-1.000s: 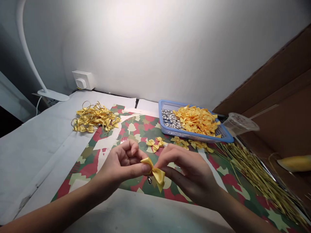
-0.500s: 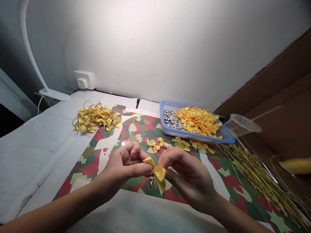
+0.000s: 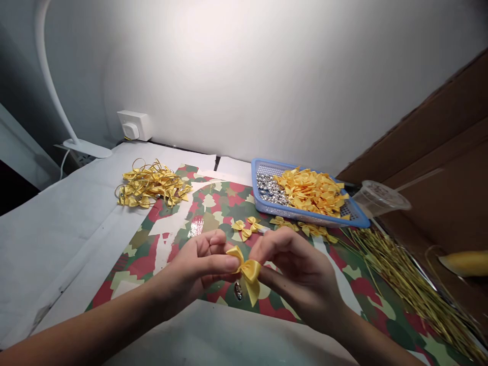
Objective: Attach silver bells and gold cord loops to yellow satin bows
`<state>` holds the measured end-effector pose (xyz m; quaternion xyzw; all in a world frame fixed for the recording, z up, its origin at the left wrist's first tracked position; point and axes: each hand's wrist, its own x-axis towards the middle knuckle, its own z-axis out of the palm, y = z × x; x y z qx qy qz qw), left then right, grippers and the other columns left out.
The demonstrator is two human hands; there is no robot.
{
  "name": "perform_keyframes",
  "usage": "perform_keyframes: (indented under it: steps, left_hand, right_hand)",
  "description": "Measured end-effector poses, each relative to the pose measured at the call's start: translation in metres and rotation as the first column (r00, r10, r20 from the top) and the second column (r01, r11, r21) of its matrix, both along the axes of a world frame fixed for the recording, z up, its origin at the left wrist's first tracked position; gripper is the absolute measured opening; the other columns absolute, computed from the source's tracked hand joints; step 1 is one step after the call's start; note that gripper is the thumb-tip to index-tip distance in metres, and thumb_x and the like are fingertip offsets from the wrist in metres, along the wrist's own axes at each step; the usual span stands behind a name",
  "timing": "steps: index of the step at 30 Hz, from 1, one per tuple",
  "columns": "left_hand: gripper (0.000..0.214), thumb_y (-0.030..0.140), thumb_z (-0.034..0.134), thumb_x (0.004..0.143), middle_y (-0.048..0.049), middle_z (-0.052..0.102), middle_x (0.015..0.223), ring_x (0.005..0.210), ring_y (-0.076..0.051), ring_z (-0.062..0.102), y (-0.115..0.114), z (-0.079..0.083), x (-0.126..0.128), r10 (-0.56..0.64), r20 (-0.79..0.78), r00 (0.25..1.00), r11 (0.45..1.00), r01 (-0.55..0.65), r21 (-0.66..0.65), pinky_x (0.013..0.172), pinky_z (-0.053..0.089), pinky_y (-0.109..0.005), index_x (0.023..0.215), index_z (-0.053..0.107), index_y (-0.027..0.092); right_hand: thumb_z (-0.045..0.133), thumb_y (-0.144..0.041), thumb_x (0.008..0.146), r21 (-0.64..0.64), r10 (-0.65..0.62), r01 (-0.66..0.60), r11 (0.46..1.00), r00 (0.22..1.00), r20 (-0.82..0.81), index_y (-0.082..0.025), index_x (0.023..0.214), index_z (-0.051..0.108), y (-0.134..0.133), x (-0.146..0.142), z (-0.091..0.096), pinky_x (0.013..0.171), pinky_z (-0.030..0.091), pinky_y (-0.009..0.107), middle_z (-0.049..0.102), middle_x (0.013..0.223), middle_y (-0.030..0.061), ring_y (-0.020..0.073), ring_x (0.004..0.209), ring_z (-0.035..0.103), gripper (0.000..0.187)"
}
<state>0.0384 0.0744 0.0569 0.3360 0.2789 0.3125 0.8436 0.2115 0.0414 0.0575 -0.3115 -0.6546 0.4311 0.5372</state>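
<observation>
A yellow satin bow is held in the air above camouflage-patterned paper on the desk, pinched between both hands, with a small silver charm dangling just below it. The left hand's thumb presses the bow's left loop, while the right hand's fingers close narrowly on its other side. Just beyond lie a few small yellow bows. Farther on, a blue plastic tray holds silver beads and loose satin bows (heaped high). To the left sits a tangle of gold-looped bows; to the right, gold wire strands spread below a clear plastic cup.
</observation>
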Motion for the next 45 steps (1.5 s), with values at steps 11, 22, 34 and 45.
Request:
perform_keyframes:
  steps: [11, 22, 34, 45]
  left_hand:
    - [0.045, 0.023, 0.084, 0.056, 0.0066, 0.045, 0.063, 0.058, -0.004, 0.047, 0.004, 0.001, 0.001, 0.113, -0.018, 0.993, 0.992, -0.114, -0.059, 0.058, 0.045, -0.012, 0.065, 0.04, 0.018]
    - [0.012, 0.018, 0.067, 0.08, 0.001, 0.058, 0.08, 0.072, -0.011, 0.06, 0.004, -0.004, -0.003, 0.149, -0.214, 0.965, 0.852, -0.015, 0.524, 0.064, 0.051, -0.02, 0.082, 0.055, 0.019]
    - [0.025, 0.014, 0.053, 0.086, -0.0101, 0.073, 0.079, 0.073, -0.022, 0.067, -0.003, -0.034, 0.0, -0.028, -0.57, 0.821, 0.259, 0.557, 0.789, 0.072, 0.05, -0.029, 0.085, 0.075, 0.026]
    - [0.028, 0.024, 0.047, 0.09, -0.0094, 0.076, 0.091, 0.086, -0.024, 0.07, -0.002, -0.04, -0.002, -0.146, -0.609, 0.779, 0.254, 0.625, 0.738, 0.075, 0.055, -0.031, 0.089, 0.074, 0.029]
  right_hand:
    - [0.064, -0.019, 0.084, 0.117, -0.117, 0.103, 0.988, 0.985, 0.128, -0.022, 0.082, 0.069, 0.009, 0.0, 0.0, 0.058, 0.05, 0.028, 0.067, 0.072, 0.0013, 0.0141, 0.064, 0.059, 0.006]
    - [0.07, -0.018, 0.078, 0.041, -0.267, 0.265, 0.964, 0.942, 0.202, -0.021, 0.073, 0.068, 0.018, 0.023, 0.017, 0.051, 0.046, 0.021, 0.064, 0.067, -0.0016, 0.0099, 0.059, 0.056, 0.005]
    - [0.065, -0.013, 0.081, -0.318, 0.168, -0.082, 0.945, 0.953, 0.251, -0.017, 0.078, 0.07, -0.014, 0.054, -0.031, 0.058, 0.051, 0.021, 0.065, 0.074, 0.001, 0.0102, 0.064, 0.061, 0.007]
    - [0.051, -0.008, 0.09, -0.054, 0.187, -0.181, 0.982, 0.891, 0.414, -0.015, 0.097, 0.067, -0.029, 0.064, -0.045, 0.067, 0.051, 0.023, 0.069, 0.086, 0.0074, 0.0136, 0.076, 0.064, 0.019]
